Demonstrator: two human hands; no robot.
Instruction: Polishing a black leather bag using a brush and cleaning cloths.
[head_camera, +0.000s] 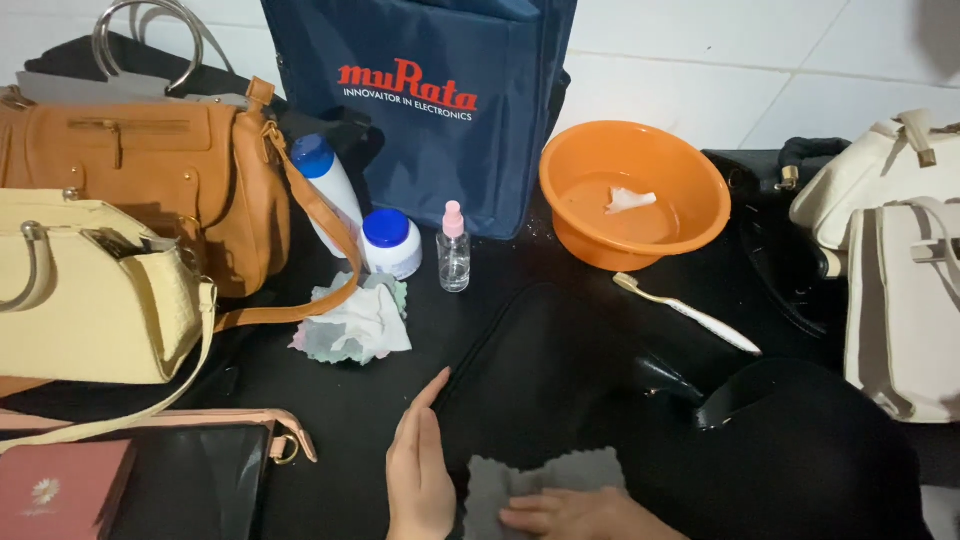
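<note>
Fingers of the left hand (420, 470) lie straight and flat, gripping nothing, pressed edge-on against the left side of the black bag (560, 370). Fingers of the right hand (585, 515) are spread flat too, pressing a grey cloth (545, 480) onto the near part of that bag. All places below are given from the black bag.

Far left of it: yellow handbag (90, 290), with a tan handbag (140, 180) behind that and a red box (60, 490) at the near left corner. Just left and behind: crumpled rag (355, 325), white bottle with blue cap (325, 185), squat white jar with blue lid (390, 243). Behind it: small clear spray bottle with pink top (453, 250), then a navy tote bag (430, 100) standing upright further back. Behind and right: orange basin (635, 195) with water in it and a small white scrap. Right: white toothbrush (685, 312) lying on a dark surface, apart from the basin. Far right: cream handbags (890, 240).

Judgement on doing the wiping well: keep the left hand braced so the bag does not slide, keep the cloth flat under the whole palm, use short overlapping strokes, work along the seam edge, light pressure so the surface does not scuff. Cannot tell if the cloth is damp.
</note>
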